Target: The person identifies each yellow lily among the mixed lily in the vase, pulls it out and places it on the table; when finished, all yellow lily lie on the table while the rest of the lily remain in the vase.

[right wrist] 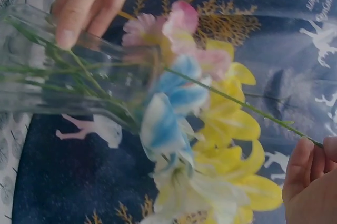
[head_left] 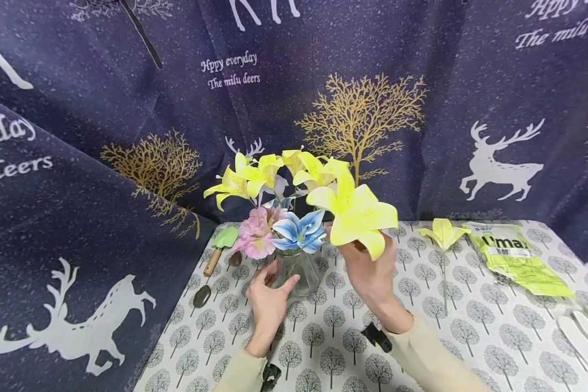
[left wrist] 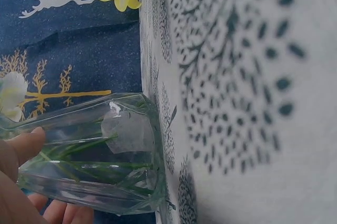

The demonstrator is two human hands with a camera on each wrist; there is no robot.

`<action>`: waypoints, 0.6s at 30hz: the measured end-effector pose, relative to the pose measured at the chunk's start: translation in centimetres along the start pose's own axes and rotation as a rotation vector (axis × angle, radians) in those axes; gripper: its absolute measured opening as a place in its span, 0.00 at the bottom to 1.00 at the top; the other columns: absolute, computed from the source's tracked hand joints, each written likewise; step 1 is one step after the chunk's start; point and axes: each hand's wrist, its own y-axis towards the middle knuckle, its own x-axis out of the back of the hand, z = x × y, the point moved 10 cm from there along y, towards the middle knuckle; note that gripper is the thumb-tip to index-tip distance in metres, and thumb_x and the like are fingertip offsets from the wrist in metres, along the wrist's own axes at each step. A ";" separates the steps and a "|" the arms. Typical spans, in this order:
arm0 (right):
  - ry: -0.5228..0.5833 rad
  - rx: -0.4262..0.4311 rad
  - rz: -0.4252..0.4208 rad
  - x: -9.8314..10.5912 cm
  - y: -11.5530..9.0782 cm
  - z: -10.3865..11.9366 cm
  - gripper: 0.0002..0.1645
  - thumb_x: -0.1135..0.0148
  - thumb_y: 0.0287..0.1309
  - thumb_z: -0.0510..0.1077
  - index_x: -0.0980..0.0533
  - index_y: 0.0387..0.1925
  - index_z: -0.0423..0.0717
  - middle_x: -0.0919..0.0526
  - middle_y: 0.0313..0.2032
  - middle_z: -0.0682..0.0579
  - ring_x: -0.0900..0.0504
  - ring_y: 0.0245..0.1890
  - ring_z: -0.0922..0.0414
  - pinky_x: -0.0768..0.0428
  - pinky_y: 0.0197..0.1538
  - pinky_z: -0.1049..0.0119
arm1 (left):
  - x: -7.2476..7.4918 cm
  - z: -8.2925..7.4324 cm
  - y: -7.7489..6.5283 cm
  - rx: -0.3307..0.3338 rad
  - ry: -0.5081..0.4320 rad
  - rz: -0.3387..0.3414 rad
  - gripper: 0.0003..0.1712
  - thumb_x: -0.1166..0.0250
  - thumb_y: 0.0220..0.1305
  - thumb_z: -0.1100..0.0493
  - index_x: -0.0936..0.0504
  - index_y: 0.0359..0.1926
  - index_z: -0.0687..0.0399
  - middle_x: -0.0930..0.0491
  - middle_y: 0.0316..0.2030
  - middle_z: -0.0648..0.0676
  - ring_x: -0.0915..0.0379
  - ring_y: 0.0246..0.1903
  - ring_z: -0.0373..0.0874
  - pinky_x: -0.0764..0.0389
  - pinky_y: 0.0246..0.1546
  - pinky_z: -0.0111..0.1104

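A clear vase (head_left: 301,283) with flat sides stands on the table, green stems (left wrist: 79,153) showing through its wall. My left hand (head_left: 268,302) holds it, thumb on one side and fingers on the other. My right hand (head_left: 372,275) pinches the green stem (right wrist: 237,100) of a large yellow lily (head_left: 360,215). In the right wrist view that stem slants down to the vase mouth; how far it reaches inside is unclear. A blue-and-white flower (head_left: 301,231), pink flowers (head_left: 256,234) and several yellow lilies (head_left: 240,179) stand in the vase.
Another yellow lily (head_left: 443,234) lies on the tree-print tablecloth (head_left: 333,359), near a green-yellow packet (head_left: 519,261). White objects (head_left: 585,337) sit at the right edge. To the left lie a green trowel (head_left: 225,237) and a dark spoon-like tool (head_left: 202,296). Behind hangs a dark-blue curtain (head_left: 274,109).
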 end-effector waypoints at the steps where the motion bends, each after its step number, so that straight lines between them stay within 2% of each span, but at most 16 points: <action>1: -0.029 -0.001 -0.019 0.3 0.2 0.4 0.19 0.37 0.58 0.26 0.16 0.39 0.54 0.10 0.35 0.60 0.12 0.37 0.62 0.11 0.49 0.68 | 0.0 0.0 0.0 -0.001 0.008 -0.002 0.35 0.15 0.40 0.53 0.15 0.54 0.42 0.13 0.47 0.48 0.14 0.48 0.46 0.12 0.54 0.34; 2: -0.105 -0.001 -0.051 0.8 0.3 0.9 0.16 0.35 0.59 0.29 0.16 0.37 0.54 0.10 0.33 0.61 0.12 0.36 0.62 0.11 0.48 0.69 | 0.0 0.0 0.0 -0.001 0.016 -0.004 0.35 0.15 0.39 0.52 0.15 0.54 0.42 0.13 0.46 0.48 0.14 0.48 0.46 0.12 0.54 0.35; 3: -0.228 -0.002 -0.096 1.4 0.3 1.3 0.16 0.31 0.55 0.29 0.15 0.35 0.55 0.10 0.31 0.62 0.12 0.34 0.63 0.11 0.46 0.70 | 0.1 0.0 0.0 -0.002 0.027 -0.006 0.35 0.15 0.39 0.52 0.15 0.54 0.41 0.13 0.46 0.48 0.14 0.48 0.46 0.12 0.54 0.35; 5: -0.382 -0.027 -0.147 2.3 0.4 2.1 0.11 0.27 0.53 0.33 0.14 0.34 0.51 0.10 0.30 0.63 0.11 0.32 0.63 0.11 0.44 0.72 | 0.1 0.0 0.0 -0.003 0.040 -0.008 0.35 0.15 0.39 0.51 0.15 0.54 0.40 0.13 0.47 0.47 0.15 0.47 0.46 0.12 0.53 0.36; 7: -0.380 -0.050 -0.183 3.3 0.5 2.7 0.07 0.26 0.52 0.35 0.14 0.35 0.44 0.09 0.29 0.60 0.11 0.31 0.61 0.11 0.43 0.71 | 0.1 0.0 0.0 -0.001 0.045 -0.009 0.35 0.15 0.39 0.51 0.15 0.54 0.40 0.13 0.47 0.47 0.15 0.47 0.46 0.12 0.53 0.37; 9: -0.308 -0.028 -0.175 3.9 0.8 3.3 0.08 0.27 0.53 0.33 0.15 0.36 0.34 0.09 0.32 0.55 0.11 0.32 0.58 0.11 0.43 0.70 | 0.1 0.0 0.0 0.000 0.033 -0.005 0.35 0.15 0.39 0.51 0.15 0.54 0.41 0.14 0.47 0.48 0.15 0.48 0.46 0.12 0.53 0.35; 12: -0.260 0.070 -0.165 4.9 1.4 4.6 0.07 0.28 0.53 0.29 0.17 0.34 0.28 0.10 0.31 0.51 0.12 0.30 0.58 0.12 0.40 0.71 | 0.1 0.0 0.0 0.002 0.009 -0.004 0.35 0.15 0.39 0.53 0.14 0.54 0.42 0.14 0.46 0.48 0.14 0.48 0.46 0.12 0.53 0.33; 15: -0.279 0.170 -0.160 6.1 1.9 5.6 0.05 0.30 0.52 0.25 0.18 0.32 0.24 0.10 0.29 0.52 0.13 0.27 0.60 0.13 0.35 0.73 | 0.1 0.0 0.0 -0.005 0.019 -0.015 0.35 0.15 0.38 0.53 0.14 0.53 0.42 0.13 0.45 0.48 0.15 0.47 0.45 0.12 0.53 0.34; 18: -0.307 0.210 -0.173 7.8 2.3 6.1 0.04 0.30 0.52 0.24 0.18 0.30 0.22 0.10 0.26 0.52 0.14 0.24 0.62 0.14 0.31 0.76 | 0.2 -0.1 -0.1 -0.012 0.039 -0.023 0.35 0.15 0.38 0.52 0.14 0.53 0.41 0.13 0.45 0.46 0.15 0.47 0.44 0.12 0.52 0.36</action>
